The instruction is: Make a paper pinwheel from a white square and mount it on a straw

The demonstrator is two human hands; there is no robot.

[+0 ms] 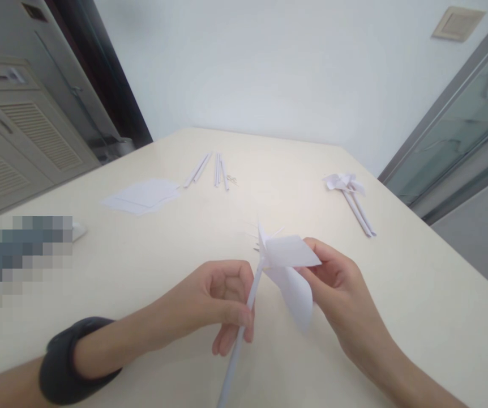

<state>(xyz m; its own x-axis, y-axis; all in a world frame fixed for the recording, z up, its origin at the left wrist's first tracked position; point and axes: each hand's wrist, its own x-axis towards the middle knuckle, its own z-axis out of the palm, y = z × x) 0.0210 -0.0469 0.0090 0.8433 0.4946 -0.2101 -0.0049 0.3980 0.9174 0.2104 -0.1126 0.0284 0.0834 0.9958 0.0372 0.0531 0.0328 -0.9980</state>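
White pinwheel hides right hand fingertips; stick cut off below.

Bare table lies open right of the hands; paper sheets and rolled sticks sit beyond.

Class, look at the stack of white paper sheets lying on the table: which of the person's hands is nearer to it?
Left. The left hand, gripping the pinwheel's stick, lies below and right of the paper sheets; the right hand, holding the pinwheel's blades, is farther right.
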